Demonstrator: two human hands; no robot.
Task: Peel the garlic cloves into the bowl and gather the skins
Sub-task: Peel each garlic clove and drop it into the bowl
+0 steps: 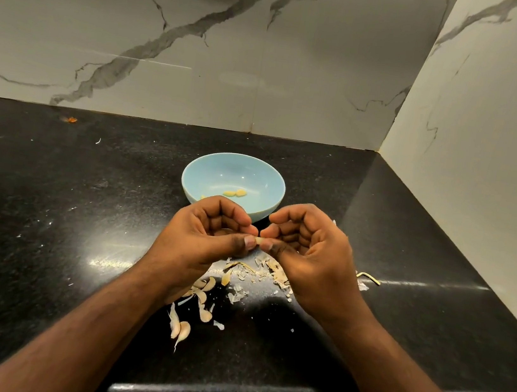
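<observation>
Pinching one clove (258,240) between thumbs and curled forefingers, the left hand (208,238) and right hand (305,252) work just before the bowl (273,178), so peeled cloves drop in and skins (260,267) collect below.

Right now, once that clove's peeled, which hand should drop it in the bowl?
Probably left. Both hands pinch the clove, and the left hand sits directly in front of the bowl, overlapping its near rim. The right hand sits off to the bowl's side, above the skins.
</observation>
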